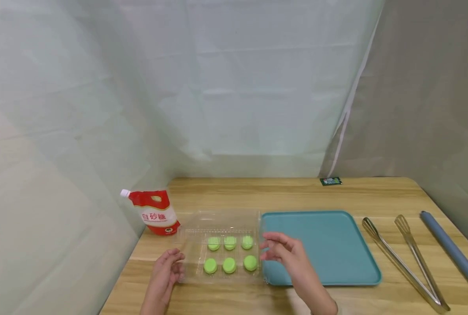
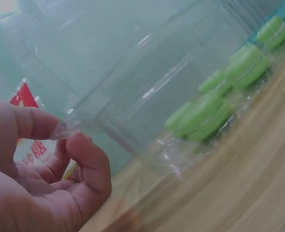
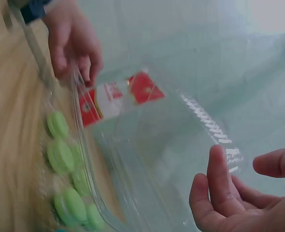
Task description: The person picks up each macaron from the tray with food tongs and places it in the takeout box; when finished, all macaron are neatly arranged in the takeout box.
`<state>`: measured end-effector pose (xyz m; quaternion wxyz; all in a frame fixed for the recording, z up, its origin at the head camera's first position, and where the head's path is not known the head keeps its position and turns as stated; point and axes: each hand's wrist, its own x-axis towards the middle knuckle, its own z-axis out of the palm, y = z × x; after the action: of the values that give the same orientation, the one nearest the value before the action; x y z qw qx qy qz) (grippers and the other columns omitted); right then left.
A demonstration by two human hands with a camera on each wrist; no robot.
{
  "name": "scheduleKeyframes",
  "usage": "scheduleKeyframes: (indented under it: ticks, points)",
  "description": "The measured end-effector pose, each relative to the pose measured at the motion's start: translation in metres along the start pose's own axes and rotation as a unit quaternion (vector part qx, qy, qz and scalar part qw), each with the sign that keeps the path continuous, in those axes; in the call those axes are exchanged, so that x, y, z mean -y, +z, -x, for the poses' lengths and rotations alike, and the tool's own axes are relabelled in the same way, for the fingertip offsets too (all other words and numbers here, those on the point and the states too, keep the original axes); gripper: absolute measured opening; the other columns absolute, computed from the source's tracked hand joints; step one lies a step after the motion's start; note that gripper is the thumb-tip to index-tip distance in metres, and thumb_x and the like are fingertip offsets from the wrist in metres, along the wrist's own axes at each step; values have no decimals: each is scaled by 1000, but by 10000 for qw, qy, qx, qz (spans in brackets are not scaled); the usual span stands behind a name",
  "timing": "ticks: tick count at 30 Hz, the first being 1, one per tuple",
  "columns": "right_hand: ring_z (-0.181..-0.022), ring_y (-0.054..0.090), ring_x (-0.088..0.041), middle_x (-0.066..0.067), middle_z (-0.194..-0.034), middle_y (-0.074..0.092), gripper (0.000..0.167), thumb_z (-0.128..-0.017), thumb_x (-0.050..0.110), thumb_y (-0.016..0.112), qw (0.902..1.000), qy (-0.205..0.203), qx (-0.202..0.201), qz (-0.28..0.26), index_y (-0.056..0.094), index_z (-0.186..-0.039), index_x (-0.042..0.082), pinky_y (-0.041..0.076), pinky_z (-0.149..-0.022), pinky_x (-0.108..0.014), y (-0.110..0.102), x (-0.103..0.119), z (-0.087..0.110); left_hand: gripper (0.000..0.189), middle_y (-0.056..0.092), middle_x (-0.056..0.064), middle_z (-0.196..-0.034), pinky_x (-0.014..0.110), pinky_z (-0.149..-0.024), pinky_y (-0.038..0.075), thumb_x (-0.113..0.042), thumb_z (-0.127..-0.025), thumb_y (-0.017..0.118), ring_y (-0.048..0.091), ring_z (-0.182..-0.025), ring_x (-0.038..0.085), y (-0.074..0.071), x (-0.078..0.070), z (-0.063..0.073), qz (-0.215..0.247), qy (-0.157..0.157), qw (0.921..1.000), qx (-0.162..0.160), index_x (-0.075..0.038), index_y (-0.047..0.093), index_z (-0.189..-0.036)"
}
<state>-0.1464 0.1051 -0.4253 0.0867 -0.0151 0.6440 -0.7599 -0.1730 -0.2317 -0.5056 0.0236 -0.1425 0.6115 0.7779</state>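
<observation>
A clear plastic box (image 1: pixel 194 258) with a raised, hinged lid (image 1: pixel 226 218) sits on the table. Two rows of green macarons (image 1: pixel 229 265) lie inside it. My left hand (image 1: pixel 165 273) is at the box's left side; in the left wrist view its thumb and index finger pinch the clear rim (image 2: pixel 77 128). At the right side is my right hand (image 1: pixel 291 256), fingers loosely bent. In the right wrist view, a gap separates its thumb from its fingers (image 3: pixel 219 169) near the lid's corner (image 3: pixel 234 157); whether a fingertip touches the lid I cannot tell.
A teal tray (image 1: pixel 316 249) lies right of the box, its left edge against or under it. Metal tongs (image 1: pixel 411 267) and a grey-blue rod (image 1: pixel 454 253) lie farther right. A red and white sugar pouch (image 1: pixel 155 212) stands back left, and a small green packet (image 1: pixel 330 181) lies at the back edge.
</observation>
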Motion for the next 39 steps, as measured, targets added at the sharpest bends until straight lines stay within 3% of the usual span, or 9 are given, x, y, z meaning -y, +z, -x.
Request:
scheduleKeyframes:
  ticks: [7, 15, 19, 25, 31, 39]
  points:
    - [-86, 70, -24, -10, -104, 72, 40, -101, 18, 60, 9998, 34, -218, 24, 57, -131, -8, 54, -91, -44, 2, -1, 5, 15, 62, 2, -92, 23, -59, 49, -8, -103, 46, 56, -71, 10, 0, -11, 5, -323, -52, 9994, -94, -2, 59, -109]
    - [-92, 68, -34, -11, -103, 68, 40, -100, 15, 63, 9991, -43, -127, 403, 57, -129, -12, 56, -87, -43, 4, -20, 11, 43, 65, 5, -109, 33, -72, 57, -23, -111, 30, 63, -89, 15, -5, -21, 25, -883, 64, 9961, 74, 7, 61, -118]
    - [-88, 67, -33, -12, -99, 65, 37, -99, 10, 63, 9987, 10, -99, 491, 57, -127, -13, 57, -83, -40, 3, -32, 15, 55, 67, 6, -111, 35, -75, 58, -27, -111, 27, 65, -90, 11, -7, -24, 34, -1206, 32, 9927, 60, 18, 59, -119]
    - [-85, 66, -26, -10, -95, 63, 34, -97, 4, 61, 9987, -28, -14, 503, 56, -124, -17, 57, -79, -35, 0, -46, 17, 50, 68, 18, -116, 34, -73, 58, -24, -110, 36, 64, -93, 12, -1, -22, 43, -1565, 167, 9872, -263, 16, 65, -115]
    - [-83, 64, -17, -11, -96, 62, 36, -95, 2, 60, 9983, -183, 81, 554, 54, -123, -19, 58, -78, -35, -2, -54, 17, 35, 71, 12, -113, 29, -70, 58, -14, -105, 52, 59, -87, 3, 8, -12, 47, -1868, 458, 9799, -531, 17, 65, -113]
    - [-76, 63, -13, -8, -93, 61, 32, -89, -4, 63, 9966, -269, 3, 780, 57, -117, -19, 56, -73, -27, -3, -66, 17, 26, 69, 22, -118, 26, -68, 57, -4, -99, 59, 61, -81, 5, 9, 3, 46, -1725, 471, 9811, -742, 19, 63, -111]
